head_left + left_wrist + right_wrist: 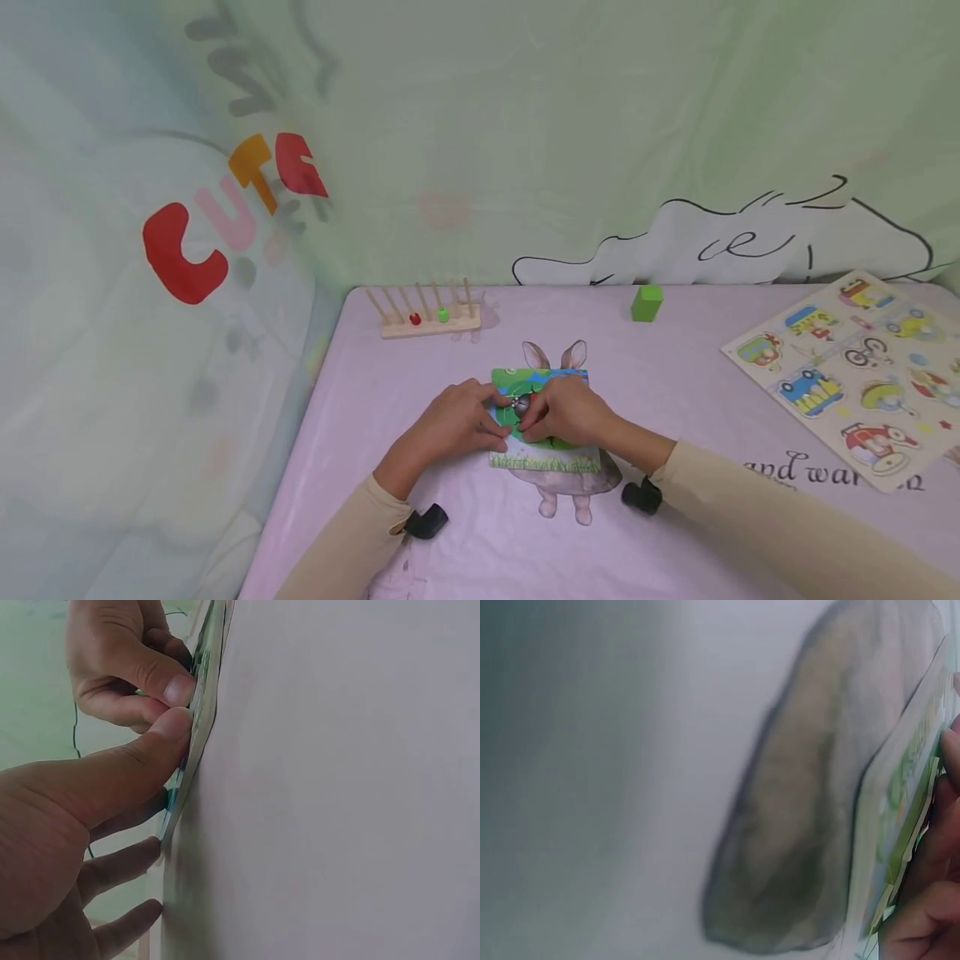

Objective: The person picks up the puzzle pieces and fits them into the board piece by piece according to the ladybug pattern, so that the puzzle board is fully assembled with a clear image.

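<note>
A small puzzle board (540, 461) with a green leaf and a grass border lies on the table. On its leaf is a ladybug puzzle piece (521, 405) with a dark head, its red body mostly covered by fingers. My right hand (572, 411) reaches across the board from the right and pinches the ladybug piece with curled fingers. At the board's left side, my left hand (459, 418) touches it with spread, relaxed fingers. In the left wrist view the left thumb (174, 724) presses on the board close beside the right thumb (178, 691).
At the back left stands a wooden peg rack (431, 327) with a red and a green bead. A green block (647, 303) is near the table's back edge. A large vehicle puzzle board (828, 375) lies on the right. Fabric walls border the table.
</note>
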A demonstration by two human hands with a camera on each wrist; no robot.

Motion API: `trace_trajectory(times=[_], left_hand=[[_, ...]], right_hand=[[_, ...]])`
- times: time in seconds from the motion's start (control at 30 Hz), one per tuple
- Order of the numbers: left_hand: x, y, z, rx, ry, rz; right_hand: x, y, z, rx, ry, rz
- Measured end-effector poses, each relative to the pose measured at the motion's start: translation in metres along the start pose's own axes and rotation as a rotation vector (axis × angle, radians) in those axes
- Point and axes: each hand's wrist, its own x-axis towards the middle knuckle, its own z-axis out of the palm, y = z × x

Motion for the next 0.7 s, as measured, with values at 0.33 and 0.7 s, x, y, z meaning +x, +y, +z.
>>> trace_trajectory(times=[0.33,0.7], left_hand=[[0.0,0.003,-0.001,0.032,-0.01,0.005],[0.001,0.001,0.003,-0.042,0.023,-0.039]], right_hand=[[-0.001,-0.003,0.003,0.024,-0.007,0.081],[-0.013,0.003,-0.018,0.124,-0.095,0.063]])
